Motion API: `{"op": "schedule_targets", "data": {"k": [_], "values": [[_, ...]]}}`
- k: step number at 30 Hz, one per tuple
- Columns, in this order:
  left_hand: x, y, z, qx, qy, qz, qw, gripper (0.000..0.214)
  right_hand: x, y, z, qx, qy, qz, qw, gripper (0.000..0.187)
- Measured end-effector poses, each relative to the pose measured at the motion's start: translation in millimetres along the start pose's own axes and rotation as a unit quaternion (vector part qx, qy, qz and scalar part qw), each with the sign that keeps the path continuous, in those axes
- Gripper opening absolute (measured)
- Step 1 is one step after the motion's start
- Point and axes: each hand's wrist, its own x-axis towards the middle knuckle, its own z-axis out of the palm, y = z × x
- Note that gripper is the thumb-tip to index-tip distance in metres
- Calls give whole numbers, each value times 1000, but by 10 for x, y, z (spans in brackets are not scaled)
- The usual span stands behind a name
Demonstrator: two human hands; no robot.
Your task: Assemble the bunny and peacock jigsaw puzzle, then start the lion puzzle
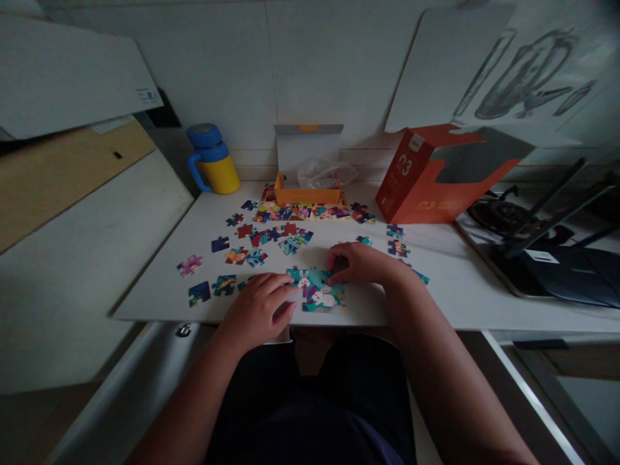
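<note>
Several joined jigsaw puzzle pieces [323,298], teal with white rabbits, lie flat near the table's front edge between my hands. My left hand [261,309] rests at their left side, fingers stretched out, thumb apart, fingertips touching the left edge. At the upper right corner my right hand [361,263] is curled, thumb and fingers pinched on a puzzle piece that they mostly cover. A dark blue loose piece [199,294] and a piece with an orange shape [224,285] lie left of my left hand. Another piece is partly hidden behind that hand.
More loose pieces [236,256] are scattered on the white table [159,294]. Behind them stand an open orange box [307,196] with a clear plastic bag [322,173], a blue-and-yellow jug [217,165] and a large red-orange carton [411,181]. A black router [571,265] sits at the right.
</note>
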Motion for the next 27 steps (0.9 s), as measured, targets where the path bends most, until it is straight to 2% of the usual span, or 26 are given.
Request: {"op": "schedule_targets", "data": {"k": [7,16,20,23,27], "values": [[-15,6,-22,6,2,11,1000,24,-1,19,14,9,-4,-35,999,35],[-23,-15,1,14,-10,15,1000,30,22,7,54,13,12,-30,999,25],[5,-30,-28,27,-68,29,997,49,46,-21,90,-6,29,-45,999,20],[38,-30,-44,32,-116,27,992,58,69,-28,134,-26,56,-54,997,25],[59,-21,-31,32,-139,12,990,67,89,-25,174,-43,99,-41,993,30]]}}
